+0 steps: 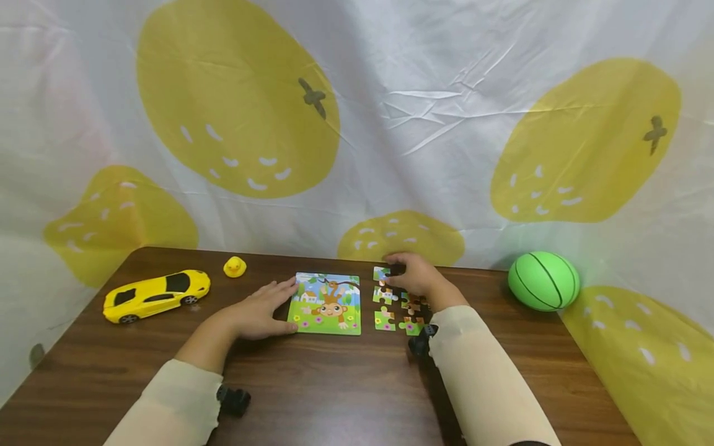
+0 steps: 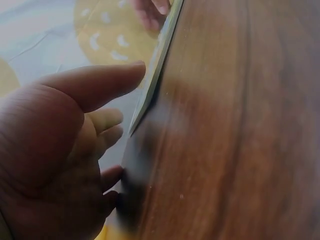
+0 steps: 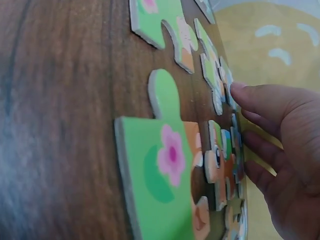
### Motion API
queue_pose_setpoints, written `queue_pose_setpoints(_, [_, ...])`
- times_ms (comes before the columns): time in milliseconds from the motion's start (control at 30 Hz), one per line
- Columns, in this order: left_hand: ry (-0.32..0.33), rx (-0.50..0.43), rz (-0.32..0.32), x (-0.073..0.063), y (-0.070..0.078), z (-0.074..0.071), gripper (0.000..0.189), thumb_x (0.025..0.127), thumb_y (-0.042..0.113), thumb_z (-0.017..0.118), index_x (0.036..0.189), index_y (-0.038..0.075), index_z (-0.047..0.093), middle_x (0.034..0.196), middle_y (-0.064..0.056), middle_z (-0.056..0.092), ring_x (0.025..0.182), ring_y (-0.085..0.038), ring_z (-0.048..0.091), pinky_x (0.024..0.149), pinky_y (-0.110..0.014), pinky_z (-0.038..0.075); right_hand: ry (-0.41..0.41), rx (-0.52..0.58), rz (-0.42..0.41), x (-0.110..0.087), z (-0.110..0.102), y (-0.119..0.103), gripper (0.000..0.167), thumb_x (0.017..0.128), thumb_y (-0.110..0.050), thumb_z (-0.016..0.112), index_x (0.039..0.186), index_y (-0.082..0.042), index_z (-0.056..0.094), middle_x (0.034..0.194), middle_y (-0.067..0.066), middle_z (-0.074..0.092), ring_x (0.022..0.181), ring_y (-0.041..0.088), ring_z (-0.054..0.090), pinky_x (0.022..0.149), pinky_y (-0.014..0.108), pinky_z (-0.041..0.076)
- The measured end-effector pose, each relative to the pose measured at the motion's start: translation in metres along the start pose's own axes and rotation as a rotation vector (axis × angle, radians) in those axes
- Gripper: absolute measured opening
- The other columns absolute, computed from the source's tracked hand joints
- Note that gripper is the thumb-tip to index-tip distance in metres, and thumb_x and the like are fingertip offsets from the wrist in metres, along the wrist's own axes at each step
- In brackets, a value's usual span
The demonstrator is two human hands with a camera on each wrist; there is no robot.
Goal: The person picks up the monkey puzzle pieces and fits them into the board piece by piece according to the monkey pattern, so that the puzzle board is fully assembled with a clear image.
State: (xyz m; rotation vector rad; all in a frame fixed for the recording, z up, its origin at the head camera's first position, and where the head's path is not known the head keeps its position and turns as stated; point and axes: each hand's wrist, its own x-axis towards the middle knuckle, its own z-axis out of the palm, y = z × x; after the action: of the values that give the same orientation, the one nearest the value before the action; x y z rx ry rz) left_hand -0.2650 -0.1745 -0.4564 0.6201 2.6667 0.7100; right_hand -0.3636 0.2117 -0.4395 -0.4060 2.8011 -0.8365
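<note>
A square monkey picture board (image 1: 325, 310) lies flat on the table. My left hand (image 1: 262, 313) is at its left side, the thumb by the lower corner and fingertips by the upper edge; in the left wrist view the thumb (image 2: 112, 82) is extended. Right of the board lie several separate jigsaw pieces (image 1: 383, 319). My right hand (image 1: 415, 275) reaches over the far ones and hides some. In the right wrist view its thumb (image 3: 260, 97) meets a far piece's edge, with the other fingers spread loosely. A flower piece (image 3: 160, 175) lies nearest that camera.
A yellow toy car (image 1: 158, 295) and a small yellow rubber duck (image 1: 235, 267) are on the left of the brown wooden table (image 1: 329, 390). At the right back sits a green ball (image 1: 543, 281). A lemon-patterned curtain (image 1: 390, 155) hangs behind the table.
</note>
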Motion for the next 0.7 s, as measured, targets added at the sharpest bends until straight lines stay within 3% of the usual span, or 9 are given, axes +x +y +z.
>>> queue_pose_setpoints(267, [-0.018,0.029,-0.018,-0.002,0.004,-0.001,0.089,0.098,0.052,0.070,0.170,0.017,0.032,0.182,-0.005,0.019,0.167,-0.048,0.009,0.127,-0.079,0.013,-0.028,-0.033,0.004,0.007,-0.001,0.001,0.057,0.100,-0.024,0.077,0.154,-0.020,0.059,0.160,0.009,0.057,0.147,0.037,0.052,0.110,0.055,0.051])
queue_pose_setpoints(433, [-0.026,0.035,-0.028,-0.002,0.004,-0.001,0.088,0.098,0.052,0.070,0.170,0.017,0.032,0.182,-0.005,0.020,0.167,-0.048,0.008,0.128,-0.078,0.012,-0.027,-0.028,0.004,0.009,0.000,0.000,0.055,0.098,-0.022,0.079,0.150,-0.017,0.063,0.155,0.009,0.062,0.147,0.037,0.054,0.115,0.056,0.050])
queue_pose_setpoints(700, [-0.027,0.045,-0.029,-0.001,0.003,0.001,0.088,0.099,0.053,0.070,0.170,0.019,0.032,0.182,-0.004,0.019,0.167,-0.048,0.008,0.128,-0.077,0.012,0.001,-0.039,0.015,0.011,0.002,-0.003,0.051,0.096,-0.020,0.082,0.145,-0.013,0.068,0.148,0.011,0.067,0.141,0.036,0.059,0.114,0.054,0.052])
